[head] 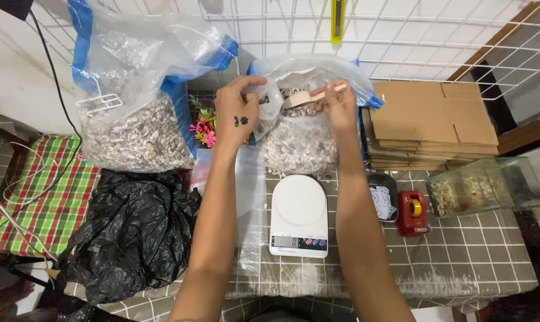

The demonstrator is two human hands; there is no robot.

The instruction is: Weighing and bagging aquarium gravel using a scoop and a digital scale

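My left hand pinches a small clear plastic bag open at the mouth of a large clear sack of pebbles. My right hand holds a pinkish scoop tilted over that small bag, with pebbles on it. Both hands hover above the sack at the back of the table. Below my forearms sits a white kitchen scale with nothing on its plate.
A second, bigger sack of pebbles stands at the left, with a black plastic bag in front of it. Flattened cardboard, a red tape dispenser and a glass tank lie right. A wire grid backs the table.
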